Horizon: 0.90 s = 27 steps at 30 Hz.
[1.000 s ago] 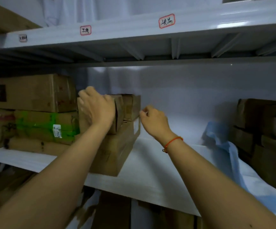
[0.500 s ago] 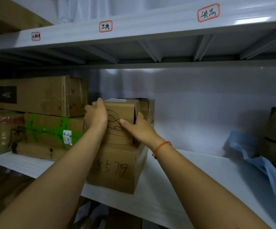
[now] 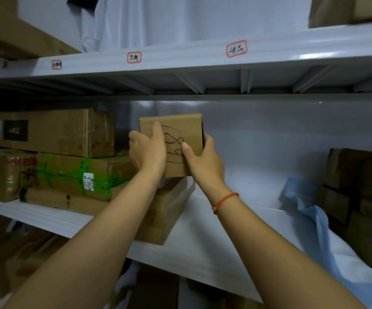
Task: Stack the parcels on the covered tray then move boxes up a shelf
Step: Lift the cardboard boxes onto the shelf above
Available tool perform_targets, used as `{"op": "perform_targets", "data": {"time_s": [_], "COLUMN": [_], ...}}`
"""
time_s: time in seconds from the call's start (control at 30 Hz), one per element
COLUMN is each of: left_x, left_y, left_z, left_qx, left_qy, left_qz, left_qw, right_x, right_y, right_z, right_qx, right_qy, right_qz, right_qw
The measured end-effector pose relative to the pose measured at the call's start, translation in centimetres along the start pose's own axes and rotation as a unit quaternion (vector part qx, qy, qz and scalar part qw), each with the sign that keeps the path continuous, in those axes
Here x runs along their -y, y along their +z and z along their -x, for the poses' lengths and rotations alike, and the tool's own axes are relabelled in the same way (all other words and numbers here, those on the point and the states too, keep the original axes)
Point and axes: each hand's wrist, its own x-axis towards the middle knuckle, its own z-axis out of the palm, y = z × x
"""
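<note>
White metal shelf below, long brown cardboard carton lying on it. Just above the carton, raised between both hands: small brown cardboard box with black scribble. Left hand curled round its left edge, right hand clamped on its right, thumb across the front.
</note>
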Motion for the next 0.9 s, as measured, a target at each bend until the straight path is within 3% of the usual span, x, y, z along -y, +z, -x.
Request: {"op": "perform_targets", "data": {"time_s": [0.23,0.47,0.9], "left_x": [-3.9,-8.9,-19.8], "left_y": [-0.6,-3.2,-8.8], "left_z": [8.1,15.1,19.6], "left_qx": [0.006,-0.035,-0.058], "left_qy": [0.039,0.118,0.263], "left_qz": [0.013,0.058,0.103], "left_qw": [0.999,0.991,0.957], "right_x": [1.5,4.7,12.3], "right_y": [-7.7,-13.8,-21.1], "right_z": [5.0,9.8,10.8], "right_qx": [-0.092,-0.177,-0.247], "right_qy": [0.007,-0.028,-0.136], "right_qz": [0.000,-0.056,-0.152], "right_qw": [0.996,0.982,0.947]}}
